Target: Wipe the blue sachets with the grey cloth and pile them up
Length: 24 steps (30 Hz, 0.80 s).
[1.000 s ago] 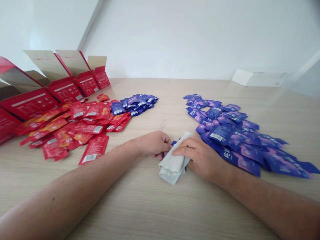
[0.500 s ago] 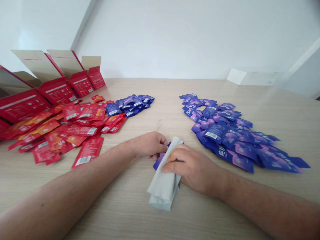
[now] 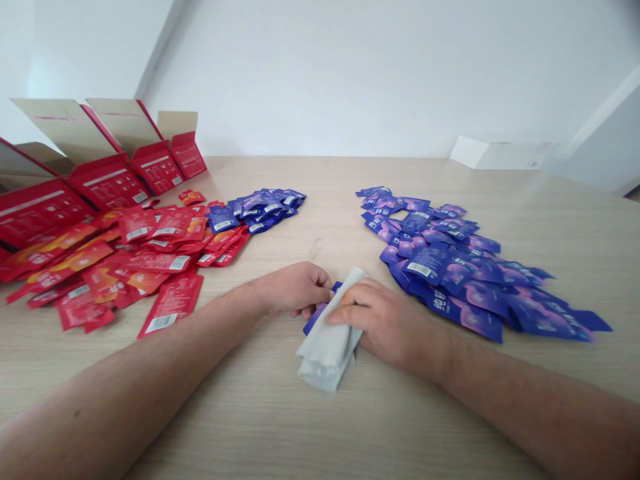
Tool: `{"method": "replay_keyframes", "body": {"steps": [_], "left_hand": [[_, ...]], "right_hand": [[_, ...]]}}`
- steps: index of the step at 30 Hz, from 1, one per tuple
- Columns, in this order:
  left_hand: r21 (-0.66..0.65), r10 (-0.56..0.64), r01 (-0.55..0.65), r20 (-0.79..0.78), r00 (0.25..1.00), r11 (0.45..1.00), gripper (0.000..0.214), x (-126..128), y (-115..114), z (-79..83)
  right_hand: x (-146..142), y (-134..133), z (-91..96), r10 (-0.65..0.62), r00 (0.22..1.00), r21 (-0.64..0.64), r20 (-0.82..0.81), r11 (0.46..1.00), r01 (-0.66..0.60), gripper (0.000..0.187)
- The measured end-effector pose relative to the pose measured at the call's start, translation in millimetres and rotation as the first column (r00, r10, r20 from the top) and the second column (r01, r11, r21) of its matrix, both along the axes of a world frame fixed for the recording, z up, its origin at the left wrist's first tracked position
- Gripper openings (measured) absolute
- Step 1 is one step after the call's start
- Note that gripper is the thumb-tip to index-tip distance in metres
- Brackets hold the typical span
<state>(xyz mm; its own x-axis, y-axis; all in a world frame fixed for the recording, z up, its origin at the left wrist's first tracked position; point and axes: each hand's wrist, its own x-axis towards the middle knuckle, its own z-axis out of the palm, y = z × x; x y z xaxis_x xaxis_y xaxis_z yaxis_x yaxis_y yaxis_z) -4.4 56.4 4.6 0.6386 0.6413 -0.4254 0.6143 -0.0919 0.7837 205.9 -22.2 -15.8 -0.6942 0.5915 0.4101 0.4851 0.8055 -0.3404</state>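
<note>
Hands: left hand [image 3: 295,288] curled, fingertips at the blue sachet [image 3: 315,319], grip on it hidden; right hand [image 3: 383,327] fingers closed over the folded grey cloth [image 3: 330,350].
Sachet and cloth: between the hands, cloth lying over the sachet, its blue edges showing on either side, just above the desk [image 3: 320,180].
Left of hands: heap of red sachets [image 3: 150,262], small heap of blue sachets [image 3: 257,212] beside it.
Right of hands: large heap of purple-blue sachets [image 3: 440,267], near the right hand.
Far left: open red cartons [image 3: 107,183], flaps up, at the desk's back edge.
Far right: white carton [image 3: 493,154], on its side at the back edge.
</note>
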Motion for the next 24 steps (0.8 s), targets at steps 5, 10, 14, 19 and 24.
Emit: {"method": "replay_keyframes", "body": {"steps": [5,10,14,19,24], "left_hand": [[-0.01,0.007,-0.007,0.008,1.0,1.0,0.016,0.3,-0.2,1.5],[0.006,-0.013,0.013,-0.009,1.0,1.0,0.015,0.1,-0.3,2.8],[-0.015,-0.006,0.006,0.013,1.0,1.0,0.016,-0.3,0.1,1.2],[0.021,-0.023,0.023,-0.014,1.0,1.0,0.015,-0.7,0.8,1.2],[-0.002,-0.005,0.005,-0.012,1.0,1.0,0.015,-0.4,1.0,1.3]], "right_hand": [[1.3,1.3,1.2,-0.067,0.998,0.004,-0.014,0.998,0.067,0.031],[-1.7,-2.8,1.7,0.036,0.999,0.018,0.023,0.999,-0.037,0.028],[3.5,3.1,-0.8,-0.097,0.995,0.004,-0.019,0.995,0.097,0.032],[-1.0,-3.7,1.2,0.038,0.999,0.008,0.033,0.999,-0.038,0.031],[2.5,1.5,1.2,-0.069,0.998,0.0,-0.013,0.998,0.069,0.034]]}}
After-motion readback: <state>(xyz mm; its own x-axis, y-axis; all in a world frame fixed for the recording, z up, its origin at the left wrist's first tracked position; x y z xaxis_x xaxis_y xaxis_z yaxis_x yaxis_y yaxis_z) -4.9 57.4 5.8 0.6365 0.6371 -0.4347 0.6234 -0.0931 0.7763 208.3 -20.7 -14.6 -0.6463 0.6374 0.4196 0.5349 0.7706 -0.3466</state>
